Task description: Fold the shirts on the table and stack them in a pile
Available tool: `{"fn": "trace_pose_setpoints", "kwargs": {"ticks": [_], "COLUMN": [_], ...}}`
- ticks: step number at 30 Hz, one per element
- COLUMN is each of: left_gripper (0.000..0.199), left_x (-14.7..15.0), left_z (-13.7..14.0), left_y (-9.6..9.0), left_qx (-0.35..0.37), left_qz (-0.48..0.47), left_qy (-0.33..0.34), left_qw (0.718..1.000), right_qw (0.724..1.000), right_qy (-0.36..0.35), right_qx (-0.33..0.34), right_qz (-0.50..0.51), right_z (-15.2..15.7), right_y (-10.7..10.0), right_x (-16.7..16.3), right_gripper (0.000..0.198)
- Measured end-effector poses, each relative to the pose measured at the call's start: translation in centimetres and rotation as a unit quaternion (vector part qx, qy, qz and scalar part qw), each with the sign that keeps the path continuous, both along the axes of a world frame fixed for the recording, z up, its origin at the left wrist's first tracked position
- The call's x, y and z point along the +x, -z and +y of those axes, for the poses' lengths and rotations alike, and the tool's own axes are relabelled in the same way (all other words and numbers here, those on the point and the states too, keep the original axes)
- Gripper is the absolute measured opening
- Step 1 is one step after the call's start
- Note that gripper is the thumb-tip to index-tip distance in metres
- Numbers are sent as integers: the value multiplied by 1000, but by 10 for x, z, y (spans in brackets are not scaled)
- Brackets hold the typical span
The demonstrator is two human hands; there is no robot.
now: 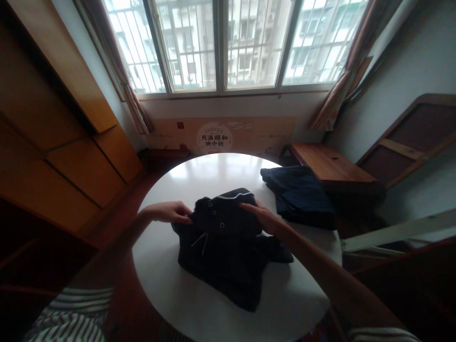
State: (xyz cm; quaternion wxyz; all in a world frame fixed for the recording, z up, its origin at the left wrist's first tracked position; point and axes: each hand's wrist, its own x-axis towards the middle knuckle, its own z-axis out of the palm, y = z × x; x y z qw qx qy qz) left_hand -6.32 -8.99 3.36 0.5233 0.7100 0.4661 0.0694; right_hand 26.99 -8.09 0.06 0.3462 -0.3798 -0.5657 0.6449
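Note:
A dark garment [224, 251] lies bunched on the round white table [156, 266]. Its upper part is folded over, with several small ring-shaped fastenings, a curved white trim line and a thin light cord showing. My left hand [177, 212] pinches the fabric at the upper left edge. On the opposite side, my right hand [261, 216] grips the upper right edge, its fingers lying along the cloth and partly hidden. Which kind of garment this is I cannot tell.
Folded dark blue clothes [299, 194] sit at the table's right rear edge. Beyond stands a low wooden table [331, 161]. Wooden cabinets [85, 156] line the left side. A printed banner [171, 130] hangs beneath the barred window [249, 47].

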Motion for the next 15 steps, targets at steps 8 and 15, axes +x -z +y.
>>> {"fn": "trace_pose_setpoints", "kwargs": {"ticks": [8,15], "left_gripper": [44,26], "left_x": [-3,1], "left_z": [-17,65], "left_y": [-8,-52], "left_qx": [43,385], "left_qz": [-161,-44], "left_qy": [-120,-204], "left_qw": [979,899], "right_qw": [983,960], "right_qy": [-171,27], "right_qx": [-12,218], "right_qz": [-64,-172], "right_z": [6,112], "right_y": [-5,-44], "right_x": [38,21], "right_gripper": [54,41]}}
